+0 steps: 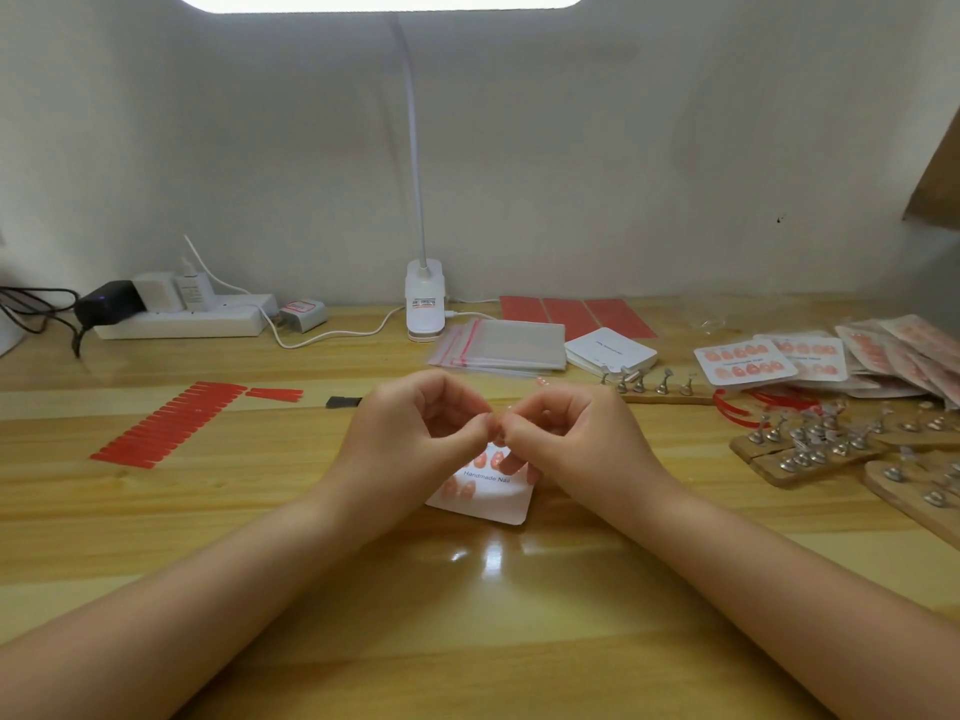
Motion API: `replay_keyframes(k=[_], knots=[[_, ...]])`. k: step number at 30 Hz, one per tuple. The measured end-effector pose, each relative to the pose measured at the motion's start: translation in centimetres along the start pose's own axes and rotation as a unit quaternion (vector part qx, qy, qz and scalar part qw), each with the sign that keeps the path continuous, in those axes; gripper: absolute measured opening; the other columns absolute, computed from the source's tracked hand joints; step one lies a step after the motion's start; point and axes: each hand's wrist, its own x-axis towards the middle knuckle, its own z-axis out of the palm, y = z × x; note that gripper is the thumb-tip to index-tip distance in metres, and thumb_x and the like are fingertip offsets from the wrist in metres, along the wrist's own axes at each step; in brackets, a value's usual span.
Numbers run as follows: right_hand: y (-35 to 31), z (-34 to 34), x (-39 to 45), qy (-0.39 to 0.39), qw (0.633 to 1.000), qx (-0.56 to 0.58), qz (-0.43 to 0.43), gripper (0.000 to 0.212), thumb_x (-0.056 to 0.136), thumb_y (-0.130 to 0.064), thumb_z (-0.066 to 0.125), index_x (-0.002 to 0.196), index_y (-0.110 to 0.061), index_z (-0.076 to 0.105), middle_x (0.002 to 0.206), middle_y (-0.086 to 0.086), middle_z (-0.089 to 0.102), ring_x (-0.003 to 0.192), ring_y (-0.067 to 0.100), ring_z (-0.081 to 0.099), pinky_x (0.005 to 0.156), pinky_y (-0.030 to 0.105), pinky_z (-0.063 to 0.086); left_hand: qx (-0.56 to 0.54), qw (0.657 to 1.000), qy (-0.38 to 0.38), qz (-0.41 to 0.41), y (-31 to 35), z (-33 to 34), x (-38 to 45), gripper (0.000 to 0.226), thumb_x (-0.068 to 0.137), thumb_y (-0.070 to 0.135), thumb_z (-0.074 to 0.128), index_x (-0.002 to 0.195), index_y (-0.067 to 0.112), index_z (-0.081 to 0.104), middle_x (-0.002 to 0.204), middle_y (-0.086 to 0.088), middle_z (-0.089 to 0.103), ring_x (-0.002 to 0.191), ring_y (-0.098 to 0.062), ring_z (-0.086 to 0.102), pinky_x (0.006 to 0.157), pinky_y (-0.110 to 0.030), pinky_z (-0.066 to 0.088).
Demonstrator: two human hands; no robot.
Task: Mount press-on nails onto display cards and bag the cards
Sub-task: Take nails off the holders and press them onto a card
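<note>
A white display card (pixel 488 498) printed "Handmade Nail" lies on the wooden table (pixel 260 501) in front of me, with several pink press-on nails stuck on it. My left hand (pixel 415 433) and my right hand (pixel 566 433) meet fingertip to fingertip just above the card's far edge. Both have curled fingers that pinch something very small between them; I cannot make out what it is. The hands hide the card's upper part.
Rows of red adhesive strips (pixel 171 423) lie at the left. Clear zip bags (pixel 504 345), blank cards (pixel 613 350) and red sheets (pixel 576 314) sit behind. Bagged finished cards (pixel 810 361) and wooden nail stands (pixel 826 449) fill the right. A clip lamp (pixel 425 304) and a power strip (pixel 182 319) stand at the back.
</note>
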Motion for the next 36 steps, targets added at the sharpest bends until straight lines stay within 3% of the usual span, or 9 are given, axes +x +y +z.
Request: replay_keyframes(k=[5,10,15,27,32,36], knots=[[0.2,0.1,0.1,0.023,0.998,-0.056,-0.028,0.007,0.082,-0.012,0.07,0.075,-0.013,0.073,0.061,0.004,0.071,0.06,0.015,0.07,0.055,0.026,0.056,0.082,0.995,0.017,0.056,0.0,-0.1,0.0,0.02,0.079,0.012,0.077,0.079,0.029,0.067,0.076,0.012,0.07,0.067,-0.005,0.068,0.062,-0.014,0.052],[0.1,0.0,0.1,0.022,0.995,-0.085,-0.056,0.01,0.084,-0.011,0.069,0.076,-0.017,0.071,0.058,0.002,0.069,0.054,0.004,0.065,0.059,0.018,0.053,0.021,0.999,0.026,-0.025,-0.1,0.0,0.1,0.01,0.077,0.019,0.079,0.079,0.022,0.07,0.073,0.005,0.072,0.066,-0.01,0.069,0.061,-0.019,0.054],[0.0,0.0,0.3,0.019,0.994,-0.09,-0.061,0.009,0.085,-0.012,0.068,0.078,-0.017,0.07,0.058,0.002,0.069,0.056,0.004,0.067,0.058,0.018,0.053,-0.035,0.996,0.014,-0.08,0.1,0.0,0.2,0.011,0.077,0.022,0.079,0.081,0.016,0.07,0.074,0.001,0.074,0.068,-0.015,0.071,0.068,-0.027,0.058],[0.0,-0.1,0.1,0.027,0.997,-0.047,-0.047,0.007,0.085,-0.01,0.068,0.078,-0.01,0.069,0.064,0.008,0.071,0.056,0.01,0.07,0.045,0.021,0.051,-0.068,0.991,0.011,-0.112,0.2,0.1,0.3,0.019,0.07,0.031,0.077,0.08,0.017,0.07,0.075,-0.001,0.075,0.071,-0.017,0.072,0.069,-0.026,0.058],[0.4,0.0,0.2,0.024,0.996,-0.064,-0.059,0.009,0.085,-0.01,0.068,0.077,-0.013,0.069,0.062,0.004,0.07,0.056,0.009,0.07,0.044,0.019,0.049,-0.083,0.989,0.004,-0.123,0.1,0.1,0.2,0.017,0.072,0.026,0.078,0.082,0.015,0.07,0.076,-0.003,0.075,0.071,-0.017,0.072,0.066,-0.022,0.057],[0.8,-1.8,0.8,0.093,0.993,-0.062,-0.039,0.009,0.088,-0.008,0.065,0.078,-0.009,0.067,0.066,0.002,0.068,0.053,0.012,0.069,0.043,0.025,0.05,-0.089,0.983,0.044,-0.153,-0.3,-0.3,0.6,0.006,0.079,0.011,0.075,0.082,0.012,0.07,0.075,-0.002,0.075,0.072,-0.014,0.072,0.063,-0.018,0.055]])
